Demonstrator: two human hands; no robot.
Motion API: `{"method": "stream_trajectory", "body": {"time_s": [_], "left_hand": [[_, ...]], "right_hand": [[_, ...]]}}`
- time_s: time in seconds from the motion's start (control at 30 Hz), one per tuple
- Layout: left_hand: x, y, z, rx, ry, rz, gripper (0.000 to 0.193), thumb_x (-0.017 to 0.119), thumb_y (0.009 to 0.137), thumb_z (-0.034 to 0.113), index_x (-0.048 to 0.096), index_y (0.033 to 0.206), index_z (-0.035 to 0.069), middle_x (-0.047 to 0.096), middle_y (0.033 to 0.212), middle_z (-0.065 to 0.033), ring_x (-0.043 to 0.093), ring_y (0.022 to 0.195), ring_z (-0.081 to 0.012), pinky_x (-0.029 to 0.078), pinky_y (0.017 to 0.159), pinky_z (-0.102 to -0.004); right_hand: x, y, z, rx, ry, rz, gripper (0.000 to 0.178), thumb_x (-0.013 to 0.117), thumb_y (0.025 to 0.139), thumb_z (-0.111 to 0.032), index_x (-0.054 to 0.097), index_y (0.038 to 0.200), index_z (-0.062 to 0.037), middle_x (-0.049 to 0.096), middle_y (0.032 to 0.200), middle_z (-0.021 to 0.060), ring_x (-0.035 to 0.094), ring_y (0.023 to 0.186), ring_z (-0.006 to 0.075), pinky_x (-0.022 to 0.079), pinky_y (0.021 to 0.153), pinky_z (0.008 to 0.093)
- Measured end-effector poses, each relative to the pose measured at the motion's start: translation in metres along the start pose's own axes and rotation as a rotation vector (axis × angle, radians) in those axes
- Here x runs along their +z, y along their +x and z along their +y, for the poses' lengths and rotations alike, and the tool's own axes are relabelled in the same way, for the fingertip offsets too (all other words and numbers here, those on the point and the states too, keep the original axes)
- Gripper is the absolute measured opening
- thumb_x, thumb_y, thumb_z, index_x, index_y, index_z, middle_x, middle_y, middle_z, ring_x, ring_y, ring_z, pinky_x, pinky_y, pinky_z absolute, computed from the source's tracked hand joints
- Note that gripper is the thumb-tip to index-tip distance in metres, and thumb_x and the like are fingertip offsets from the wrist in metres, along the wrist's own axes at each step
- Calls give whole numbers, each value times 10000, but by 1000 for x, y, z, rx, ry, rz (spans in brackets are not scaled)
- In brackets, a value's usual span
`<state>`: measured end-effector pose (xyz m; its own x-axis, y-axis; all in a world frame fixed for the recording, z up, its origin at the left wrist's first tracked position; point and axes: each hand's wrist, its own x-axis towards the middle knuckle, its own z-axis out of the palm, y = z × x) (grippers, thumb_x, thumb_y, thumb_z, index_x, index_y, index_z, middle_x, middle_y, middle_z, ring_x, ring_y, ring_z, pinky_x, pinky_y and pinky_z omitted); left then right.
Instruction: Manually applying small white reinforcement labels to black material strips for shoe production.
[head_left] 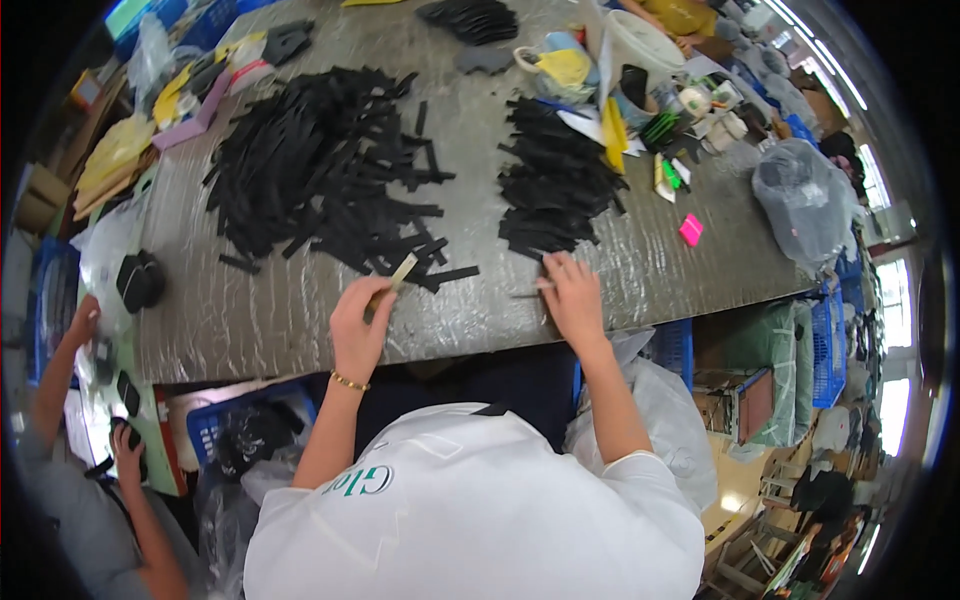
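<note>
My left hand [360, 318] is closed, pinching a short, flat, pale beige strip [404, 269] that points up and away. Just past it lies the front of a big loose heap of black strips [310, 165], spread in many directions. My right hand [573, 298] is at the near edge of a second, neater pile of black strips [555, 180], laid mostly crosswise. Its thumb and fingers close on one end of a thin dark strip [524, 295], which sticks out to the left, seen edge-on. How the fingertips grip it is partly hidden.
Film covers the grey table [470, 320]. At back right are a white bucket [645, 42], yellow cloth and small containers; a pink piece [691, 230] and clear plastic bag [805, 195] lie nearer. Another person's hand [126, 447] works at left. Blue crates [235, 420] stand below the table.
</note>
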<state>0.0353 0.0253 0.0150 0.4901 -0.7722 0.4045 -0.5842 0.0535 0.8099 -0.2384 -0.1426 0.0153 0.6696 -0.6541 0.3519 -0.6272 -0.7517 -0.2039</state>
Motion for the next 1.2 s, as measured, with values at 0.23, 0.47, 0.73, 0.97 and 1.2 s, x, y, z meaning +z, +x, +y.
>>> {"method": "stream_trajectory", "body": {"time_s": [0.23, 0.47, 0.73, 0.97, 1.2], "left_hand": [[14, -4, 13, 38, -13, -70, 140, 713, 849, 12, 683, 985, 27, 686, 1010, -122, 672, 919, -314, 537, 798, -364], [35, -9, 21, 209, 140, -231, 126, 709, 839, 66, 681, 962, 57, 676, 989, -79, 646, 928, -298, 528, 785, -390], [52, -10, 19, 269, 52, -410, 114, 685, 838, 52, 679, 950, 35, 666, 995, -86, 616, 946, -304, 504, 823, -398], [51, -15, 19, 214, 8, -468, 135, 669, 828, 5, 684, 962, 19, 664, 1011, -95, 613, 956, -318, 507, 831, -400], [57, -18, 22, 227, 55, -411, 193, 653, 813, -24, 705, 991, 27, 664, 1005, -94, 618, 956, -307, 516, 843, -399]], "right_hand": [[25, 16, -44, -125, 240, -32, 393, 709, 884, -200, 647, 1256, -89, 585, 1244, 89, 566, 1070, 299, 439, 900, 422], [8, -24, -55, -83, 234, -86, 336, 702, 878, -187, 679, 1191, -68, 589, 1205, 92, 568, 1047, 279, 437, 850, 401], [14, -29, -59, 69, 435, 7, 248, 747, 850, -143, 666, 1062, -42, 618, 1100, 97, 584, 977, 312, 444, 837, 420], [26, -27, -67, 192, 402, 64, 197, 755, 845, -119, 650, 983, -27, 608, 954, 119, 602, 899, 323, 452, 765, 412], [29, -31, -81, 308, 459, 141, 138, 736, 860, -119, 647, 919, -31, 589, 872, 106, 588, 826, 327, 450, 757, 424]]}}
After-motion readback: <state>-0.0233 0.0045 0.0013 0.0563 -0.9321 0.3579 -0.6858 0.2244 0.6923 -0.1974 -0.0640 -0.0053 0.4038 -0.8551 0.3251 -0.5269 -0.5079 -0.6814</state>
